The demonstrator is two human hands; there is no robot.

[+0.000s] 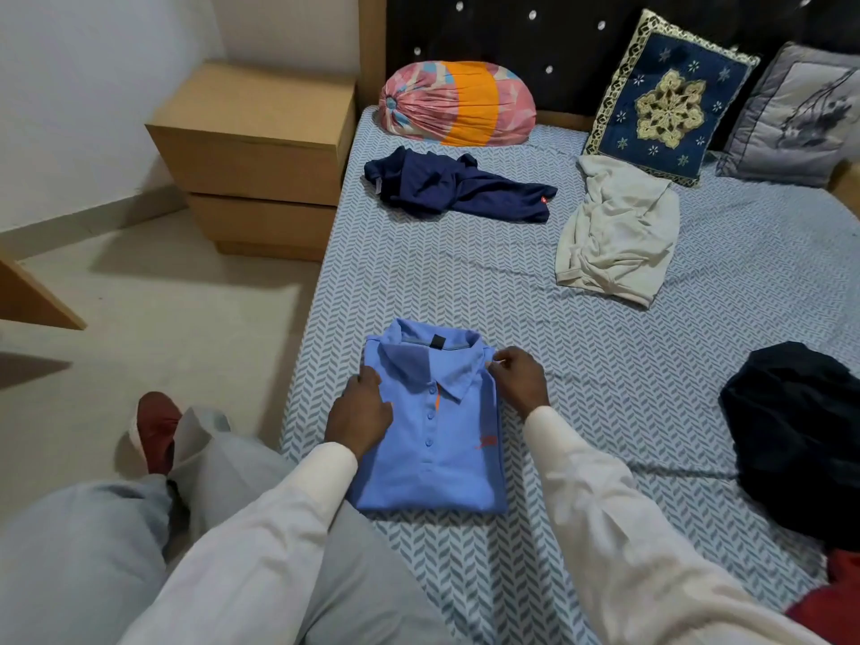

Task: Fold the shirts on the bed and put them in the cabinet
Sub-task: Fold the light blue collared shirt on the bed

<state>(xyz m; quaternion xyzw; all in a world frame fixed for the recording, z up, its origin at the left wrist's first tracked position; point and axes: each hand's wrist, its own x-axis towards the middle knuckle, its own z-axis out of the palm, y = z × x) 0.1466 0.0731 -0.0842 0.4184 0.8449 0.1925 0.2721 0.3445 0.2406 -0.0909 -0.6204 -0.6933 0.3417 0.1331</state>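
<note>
White sleeves reach forward — left hand grips the folded blue shirt at its side, right hand pinches its shoulder.

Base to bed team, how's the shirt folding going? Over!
Hands: left hand grips, right hand pinches the folded light-blue polo shirt by its shoulders. Crumpled navy shirt, cream shirt, black garment wait unfolded. Nothing blocking.

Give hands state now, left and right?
Left hand: grips the blue polo shirt at its left edge.
Right hand: pinches the same shirt's right shoulder.
</note>
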